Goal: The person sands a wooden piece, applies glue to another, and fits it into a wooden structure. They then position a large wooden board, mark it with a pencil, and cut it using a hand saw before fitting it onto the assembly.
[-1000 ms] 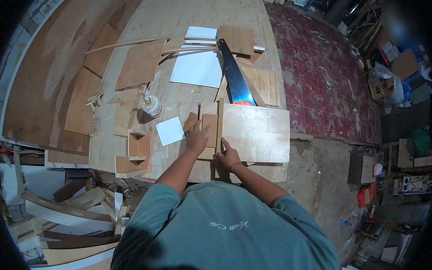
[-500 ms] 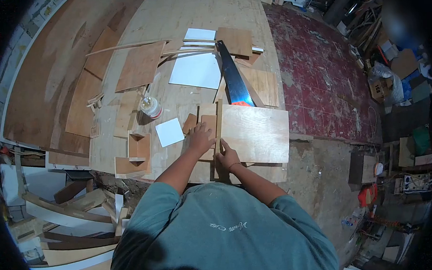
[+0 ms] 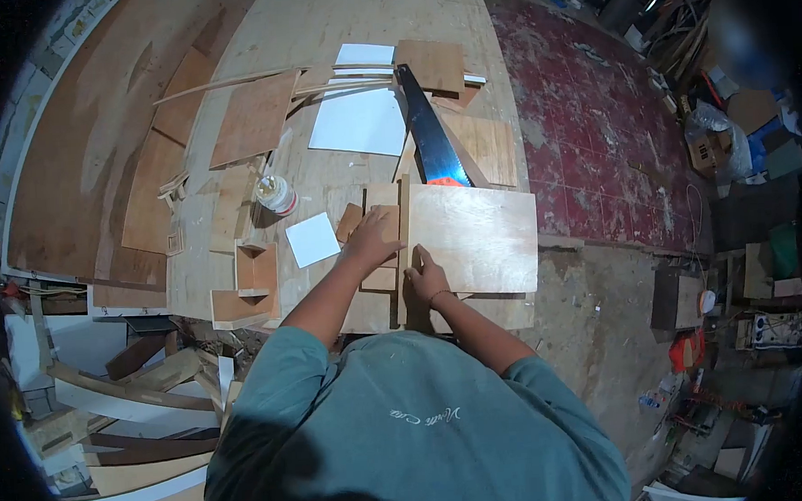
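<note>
My left hand (image 3: 374, 240) lies with its fingers stretched over a small brown board (image 3: 383, 217), left of a long narrow wooden strip (image 3: 404, 197). Against the strip's right side, my right hand (image 3: 430, 278) has its thumb and fingers closed at the strip's near half; the exact grip is partly hidden. To the right of the strip rests a pale plywood panel (image 3: 481, 238). A handsaw (image 3: 434, 137) with a dark blade lies beyond it, its orange handle partly covered by the panel. A white square piece (image 3: 313, 240) sits left of my left hand.
A glue jar (image 3: 277, 195) stands on the worktable (image 3: 346, 11), with an open wooden box piece (image 3: 256, 275) nearer the left edge. White sheets (image 3: 360, 122), thin strips and plywood pieces (image 3: 254, 118) lie farther back. Offcuts (image 3: 130, 397) are piled on the floor at left.
My left hand has shifted slightly forward on the small board. My right hand stays by the strip, its fingers a little higher along it. The whole view has tilted slightly.
</note>
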Demonstrator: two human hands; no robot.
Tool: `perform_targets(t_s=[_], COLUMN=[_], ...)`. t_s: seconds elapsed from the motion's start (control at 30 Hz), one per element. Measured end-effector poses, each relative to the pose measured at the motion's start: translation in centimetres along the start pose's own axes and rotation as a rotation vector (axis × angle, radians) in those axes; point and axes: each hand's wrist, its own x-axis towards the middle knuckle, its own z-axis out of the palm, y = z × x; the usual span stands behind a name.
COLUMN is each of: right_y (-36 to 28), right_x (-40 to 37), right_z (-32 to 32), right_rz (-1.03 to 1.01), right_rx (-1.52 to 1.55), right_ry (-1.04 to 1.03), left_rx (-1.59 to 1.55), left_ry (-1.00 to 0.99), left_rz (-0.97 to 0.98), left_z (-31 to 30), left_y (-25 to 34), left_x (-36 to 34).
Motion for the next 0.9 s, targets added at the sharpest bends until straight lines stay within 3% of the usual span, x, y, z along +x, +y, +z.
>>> perform_targets(t_s=[0.1,0.2,0.3,0.8,0.87,0.9], right_y=[0.7,1.1,0.5,0.2,-0.1,0.1], right_x=[0.2,0.2,0.2,0.2,0.1,0.2], right_z=[0.1,0.2,-0.1,0.9,0.8,0.9], right_rz=[-0.053,-0.107,-0.078,-0.052,-0.038,-0.050], right_rx=[-0.012,-0.012,0.022,-0.006,-0.014,0.022], right_ry=[0.045,0.067,0.017,0.089,0.087,0.092], left_rx=[0.046,0.076,-0.118,0.158,0.091,0.091], left_ry=[-0.066,0.005,0.002,0.002,-0.059,-0.058], left_rz=[0.001,-0.088,-0.245,-0.020,0.169,0.172], left_z=[-0.3,-1.1,-1.0,-0.4,-1.0,-0.7], left_y=[0.3,0.1,-0.2,1.6,2.6,2.5], left_x=[0.4,0.0,-1.4,-1.1,-0.5,0.1])
